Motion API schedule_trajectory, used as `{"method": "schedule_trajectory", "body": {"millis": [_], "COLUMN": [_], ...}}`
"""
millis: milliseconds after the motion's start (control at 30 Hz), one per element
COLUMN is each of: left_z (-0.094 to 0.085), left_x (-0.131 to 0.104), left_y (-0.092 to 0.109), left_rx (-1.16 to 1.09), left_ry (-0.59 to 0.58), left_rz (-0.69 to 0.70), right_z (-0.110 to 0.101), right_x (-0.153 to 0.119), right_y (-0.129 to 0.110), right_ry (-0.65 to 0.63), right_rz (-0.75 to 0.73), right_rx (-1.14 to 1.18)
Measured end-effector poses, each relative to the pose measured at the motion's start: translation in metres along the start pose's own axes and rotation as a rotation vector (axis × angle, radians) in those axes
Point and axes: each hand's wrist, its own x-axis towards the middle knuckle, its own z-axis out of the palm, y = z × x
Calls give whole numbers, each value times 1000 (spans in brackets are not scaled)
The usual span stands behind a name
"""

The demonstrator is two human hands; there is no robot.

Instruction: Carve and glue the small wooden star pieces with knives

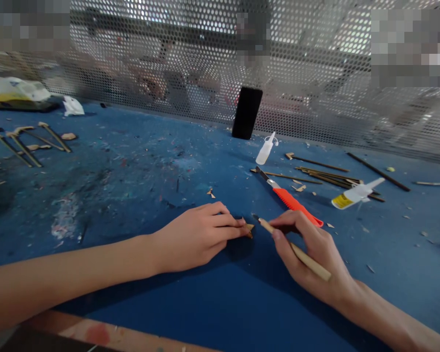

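My left hand (pixel 201 233) lies low over the blue tabletop, its fingertips closed on a small pointed wooden piece (pixel 249 228). Most of that piece is hidden under the fingers. Held like a pencil in my right hand (pixel 311 249) is a carving knife (pixel 303 256) with a pale wooden handle. Its short dark blade points at the wooden piece, with a small gap between them. Just beyond my right hand lies an orange utility knife (pixel 295 203), its blade out and pointing away to the left.
Beyond the knives are a glue bottle (pixel 265 149), a tilted bottle with a yellow label (pixel 355 195) and thin dark sticks (pixel 325 177). A black phone (pixel 247 113) leans on the perforated metal screen (pixel 205 73). Hammer-shaped wooden sticks (pixel 24 146) and a plastic packet (pixel 16 92) lie left.
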Motion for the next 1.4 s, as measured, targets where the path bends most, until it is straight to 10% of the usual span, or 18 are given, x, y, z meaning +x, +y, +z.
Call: {"method": "schedule_trajectory", "body": {"millis": [867,1400], "left_z": [1,2], "left_x": [1,-1], "left_y": [6,4], "left_rx": [-50,5], "left_ry": [22,27], "left_rz": [-49,-17], "right_z": [-3,-29], "right_x": [-9,34], "right_y": [12,-12], "right_ry": [-295,-634], "right_rz": [21,-280], "right_rx": [139,17]}}
